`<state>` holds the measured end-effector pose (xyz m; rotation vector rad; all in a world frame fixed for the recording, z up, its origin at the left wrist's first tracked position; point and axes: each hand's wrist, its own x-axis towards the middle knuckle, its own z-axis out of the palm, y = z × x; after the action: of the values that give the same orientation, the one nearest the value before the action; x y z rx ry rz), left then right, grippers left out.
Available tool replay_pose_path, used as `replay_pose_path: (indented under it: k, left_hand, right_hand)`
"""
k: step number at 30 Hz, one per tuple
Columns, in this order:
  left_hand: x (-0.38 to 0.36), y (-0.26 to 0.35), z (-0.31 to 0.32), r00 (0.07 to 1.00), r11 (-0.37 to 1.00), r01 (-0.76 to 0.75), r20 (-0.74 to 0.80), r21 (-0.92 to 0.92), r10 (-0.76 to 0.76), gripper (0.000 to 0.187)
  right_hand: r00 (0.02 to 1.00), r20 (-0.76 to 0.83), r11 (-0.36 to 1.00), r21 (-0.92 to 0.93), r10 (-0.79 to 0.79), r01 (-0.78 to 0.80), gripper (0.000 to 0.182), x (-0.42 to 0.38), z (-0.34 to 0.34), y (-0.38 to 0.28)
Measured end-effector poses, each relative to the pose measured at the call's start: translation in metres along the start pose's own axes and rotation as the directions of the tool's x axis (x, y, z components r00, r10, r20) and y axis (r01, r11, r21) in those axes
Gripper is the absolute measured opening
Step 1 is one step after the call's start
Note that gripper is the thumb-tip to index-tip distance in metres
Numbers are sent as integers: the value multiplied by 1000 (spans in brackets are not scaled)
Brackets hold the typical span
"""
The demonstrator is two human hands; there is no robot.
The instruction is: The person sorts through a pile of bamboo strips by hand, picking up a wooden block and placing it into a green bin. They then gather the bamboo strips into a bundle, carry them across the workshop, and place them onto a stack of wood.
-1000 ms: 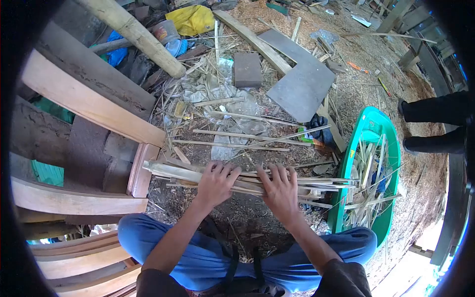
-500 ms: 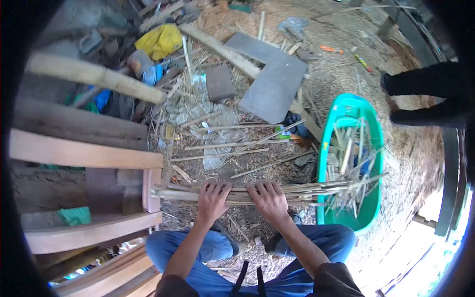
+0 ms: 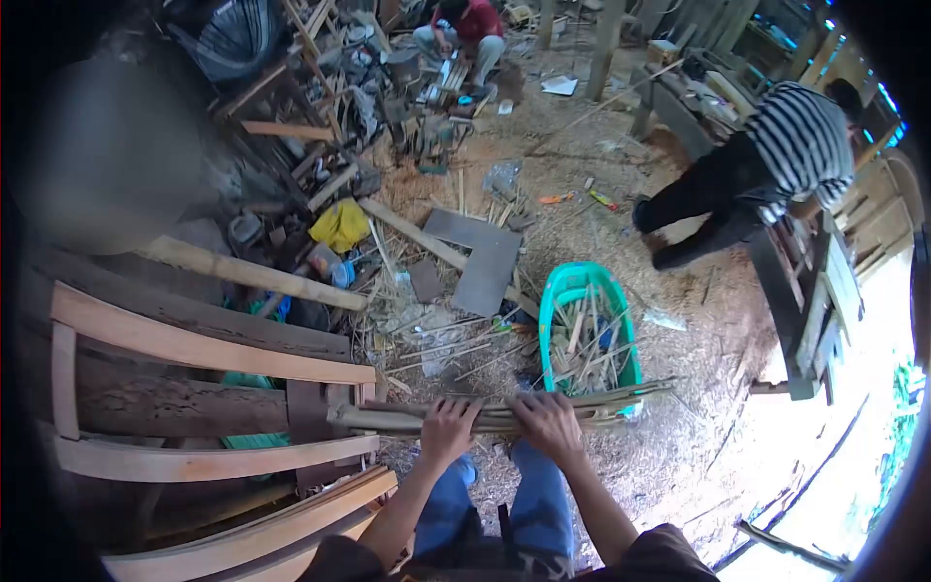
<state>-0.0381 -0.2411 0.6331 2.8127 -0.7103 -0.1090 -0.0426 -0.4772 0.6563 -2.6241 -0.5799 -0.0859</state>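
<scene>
A long bundle of thin wooden strips (image 3: 378,419) lies level across the front of my body. My left hand (image 3: 450,427) is closed round its middle from above. A little to the right, my right hand (image 3: 548,424) grips the same bundle, fingers curled over the far side. The bundle's right end reaches past the near end of a green plastic tub (image 3: 636,367), which holds loose sticks and scraps (image 3: 586,335). Its left end is close to a wooden frame with curved rails (image 3: 213,464).
A bamboo pole (image 3: 262,274), dark flat panels (image 3: 488,272) and a yellow cloth (image 3: 339,225) lie ahead among scraps. At right, a person in a striped top (image 3: 800,136) bends over a wooden bench (image 3: 805,320). Another person in red (image 3: 477,21) crouches far ahead.
I have risen from a seated or squatting position, and the bundle has come up off the ground with both hands. The view now takes in more of the yard and both people.
</scene>
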Motion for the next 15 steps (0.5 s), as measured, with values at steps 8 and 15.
replay_pose_path:
  k: [8, 15]
  left_hand:
    - [7, 84, -96, 915, 923, -379, -172, -63, 364, 66]
    - [-50, 161, -101, 715, 706, -697, -194, -125, 672, 45]
  right_hand:
    - [862, -442, 885, -257, 249, -388, 51, -103, -117, -79]
    - [669, -609, 683, -268, 426, -679, 51, -226, -112, -153]
